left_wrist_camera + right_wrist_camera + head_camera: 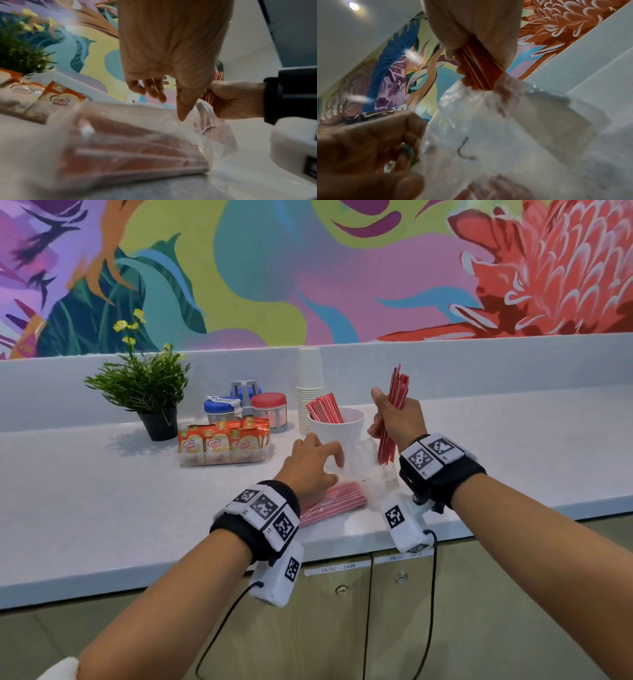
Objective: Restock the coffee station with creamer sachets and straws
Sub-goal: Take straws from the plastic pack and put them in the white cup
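Right of centre in the head view, the right hand [397, 419] is clamped around a bundle of thin red plastic straws [394, 419], held upright with their lower ends still just inside the mouth of the clear crinkled plastic bag [373, 470]. At lower centre the left hand [308, 463] rests on that bag with fingers loosely curved; whether they pinch the film or only press it I cannot tell, since both wrist views are blurred there. More red straws lie inside the bag on the pale speckled surface [102, 508], and others already lean in the white round cup [339, 426] just behind the hands. Orange creamer sachets [219, 441] stand packed in a clear shallow tray [226, 458] at centre left, near the green potted plant with yellow flowers [147, 392]

I judge the straws to be very light, slim and springy, with smooth sides that slide against each other, so a loose hold would let some slip out or fan apart. Wrapping the fingers around the middle of the bundle, as the right grip does, seems the best place. The bag is thin, limp and slippery; it probably needs pinning near its mouth so it does not lift with the straws
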Action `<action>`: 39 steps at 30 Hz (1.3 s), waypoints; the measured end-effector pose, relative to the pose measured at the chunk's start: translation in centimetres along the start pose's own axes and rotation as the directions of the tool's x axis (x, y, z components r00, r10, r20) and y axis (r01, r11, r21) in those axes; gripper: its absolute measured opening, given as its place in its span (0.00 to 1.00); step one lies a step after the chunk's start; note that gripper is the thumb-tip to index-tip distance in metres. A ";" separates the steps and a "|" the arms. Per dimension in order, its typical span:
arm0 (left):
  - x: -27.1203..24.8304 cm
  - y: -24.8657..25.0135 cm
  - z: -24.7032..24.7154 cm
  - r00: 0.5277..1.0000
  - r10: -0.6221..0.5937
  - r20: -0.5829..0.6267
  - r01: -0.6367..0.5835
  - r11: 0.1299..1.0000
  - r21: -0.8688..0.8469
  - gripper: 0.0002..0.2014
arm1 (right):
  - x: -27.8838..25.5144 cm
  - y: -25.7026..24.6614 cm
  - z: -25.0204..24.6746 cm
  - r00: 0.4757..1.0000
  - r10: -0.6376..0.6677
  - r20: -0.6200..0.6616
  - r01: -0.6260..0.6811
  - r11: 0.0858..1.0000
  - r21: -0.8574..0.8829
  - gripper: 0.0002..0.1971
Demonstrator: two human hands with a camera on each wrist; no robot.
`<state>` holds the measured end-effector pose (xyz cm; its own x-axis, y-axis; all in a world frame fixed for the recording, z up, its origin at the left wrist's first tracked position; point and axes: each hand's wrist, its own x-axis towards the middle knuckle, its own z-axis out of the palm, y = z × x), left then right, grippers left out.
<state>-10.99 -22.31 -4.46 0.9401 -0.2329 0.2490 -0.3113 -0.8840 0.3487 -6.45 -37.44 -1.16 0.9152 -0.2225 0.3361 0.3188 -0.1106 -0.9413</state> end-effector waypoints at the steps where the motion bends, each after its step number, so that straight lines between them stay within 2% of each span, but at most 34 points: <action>1: 0.0 -0.1 -0.1 0.998 -0.009 0.065 0.007 1.000 0.024 0.14 | 0.0 0.0 -0.1 1.000 -0.002 -0.001 0.002 0.999 0.037 0.20; 4: 0.0 -0.2 -0.3 0.956 -0.092 0.279 0.064 0.992 0.109 0.23 | 0.1 0.2 0.1 1.000 -0.019 0.005 0.018 0.997 0.070 0.17; 6: -0.1 -0.1 -0.2 0.928 -0.124 0.352 0.067 0.983 0.168 0.28 | -0.2 0.9 0.4 0.999 -0.019 0.036 0.020 1.000 -0.013 0.15; 8: -0.1 0.1 -0.3 0.919 -0.128 0.373 0.059 0.980 0.191 0.32 | -0.8 2.1 0.7 0.998 0.002 0.061 0.004 0.996 -0.092 0.14; 13: -0.1 0.6 -0.7 0.897 -0.160 0.411 0.080 0.975 0.205 0.33 | -2.1 4.5 1.3 0.995 0.083 0.056 -0.083 0.996 0.007 0.15; 16: 0.0 0.9 -1.4 0.886 -0.175 0.429 0.103 0.977 0.187 0.32 | -1.8 3.5 1.3 0.995 0.082 0.052 -0.083 0.996 0.022 0.16; 20: 0.6 1.4 -3.3 0.881 -0.161 0.445 0.130 0.986 0.100 0.27 | -0.2 0.4 1.0 0.999 -0.005 0.051 0.004 1.000 0.015 0.17; 23: 1.5 1.8 -5.2 0.910 -0.130 0.394 0.122 0.992 0.043 0.24 | 1.2 -2.1 1.1 0.996 -0.062 0.059 0.057 0.995 0.086 0.17; 29: 5.0 1.9 -8.4 0.984 -0.091 0.155 0.093 0.996 -0.001 0.18 | 4.6 -5.5 3.3 0.985 -0.157 0.070 0.138 0.966 0.218 0.19; 34: 8.9 -0.1 -8.3 0.985 -0.172 0.031 0.175 0.973 -0.151 0.14 | 7.2 -5.9 6.1 0.983 -0.160 0.088 0.133 0.957 0.256 0.21; 39: 12.8 -3.7 -6.7 0.952 -0.307 0.001 0.299 0.928 -0.223 0.15 | 9.5 -2.1 8.6 0.980 -0.106 0.166 0.067 0.972 0.226 0.22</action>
<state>1.23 -19.28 3.51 0.9904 0.0492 0.1289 -0.0383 -0.7995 0.5995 3.72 -31.00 3.79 0.9045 -0.0453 0.4240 0.4265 0.0966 -0.8993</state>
